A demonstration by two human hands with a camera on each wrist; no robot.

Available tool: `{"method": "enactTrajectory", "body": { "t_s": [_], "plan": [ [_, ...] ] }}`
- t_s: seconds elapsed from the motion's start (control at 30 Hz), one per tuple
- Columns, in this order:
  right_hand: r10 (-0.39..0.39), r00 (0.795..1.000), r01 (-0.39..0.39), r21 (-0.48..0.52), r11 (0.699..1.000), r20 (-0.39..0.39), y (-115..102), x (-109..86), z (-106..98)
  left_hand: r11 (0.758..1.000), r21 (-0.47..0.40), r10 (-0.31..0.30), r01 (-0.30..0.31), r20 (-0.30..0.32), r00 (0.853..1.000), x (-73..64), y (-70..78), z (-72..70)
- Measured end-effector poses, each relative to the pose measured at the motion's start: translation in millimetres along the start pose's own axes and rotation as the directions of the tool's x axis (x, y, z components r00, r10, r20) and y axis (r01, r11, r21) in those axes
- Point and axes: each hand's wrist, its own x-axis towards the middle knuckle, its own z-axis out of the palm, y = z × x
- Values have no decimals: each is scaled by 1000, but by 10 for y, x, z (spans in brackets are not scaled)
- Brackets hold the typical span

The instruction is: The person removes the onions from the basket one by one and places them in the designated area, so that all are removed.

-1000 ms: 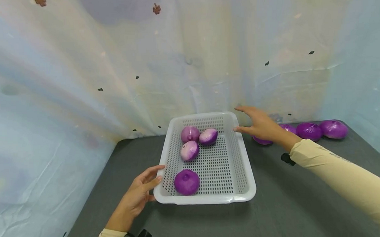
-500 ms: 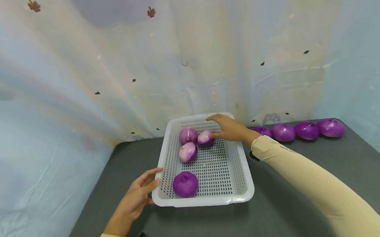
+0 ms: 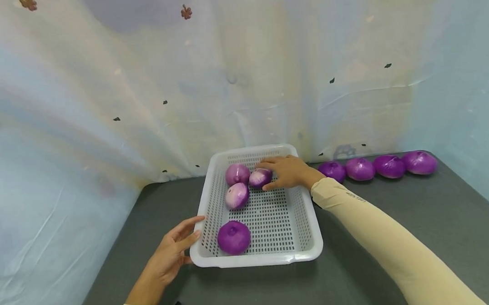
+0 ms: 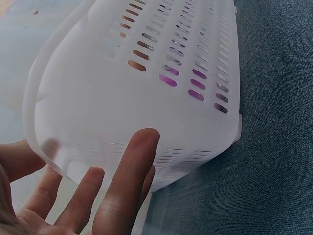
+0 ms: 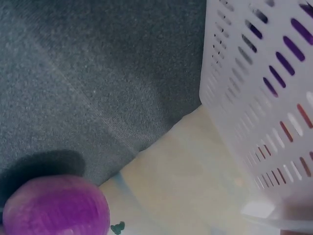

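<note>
A white slotted plastic basket (image 3: 257,259) stands on the dark table. Inside it, a red onion (image 3: 260,178) lies between the thumb and fingers of my right hand (image 3: 289,172), which reach round it from the right. Touching or close beside it are another red onion (image 3: 237,174) and a paler one (image 3: 237,196); a deep purple onion (image 3: 233,237) sits alone near the front. My left hand (image 3: 171,249) lies along the basket's left side, one fingertip over the rim. In the left wrist view its fingers (image 4: 134,171) are spread and fairly straight against the outer wall.
Several red onions (image 3: 360,169) stand in a row along the table's back edge, right of the basket. In the right wrist view one onion (image 5: 58,208) rests just outside the basket wall. A pale patterned curtain (image 3: 241,70) hangs behind the table (image 3: 378,219).
My right hand has moved left from beyond the basket's right rim, over it and down onto the onion inside, which has turned slightly. The left hand keeps its place at the rim.
</note>
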Motion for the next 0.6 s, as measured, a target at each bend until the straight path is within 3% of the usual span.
{"method": "enactTrajectory", "body": {
  "t_s": [0.23, 0.6],
  "plan": [
    [6, 1000, -7, -13, 1000, -24, -37, 9, -17, 1000, -5, -7, 7, -28, 1000, -26, 16, 7],
    [48, 998, -48, -20, 999, -36, -22, -7, 23, 1000, -5, 0, 0, -2, 1000, -29, 3, 6]
  ]
}}
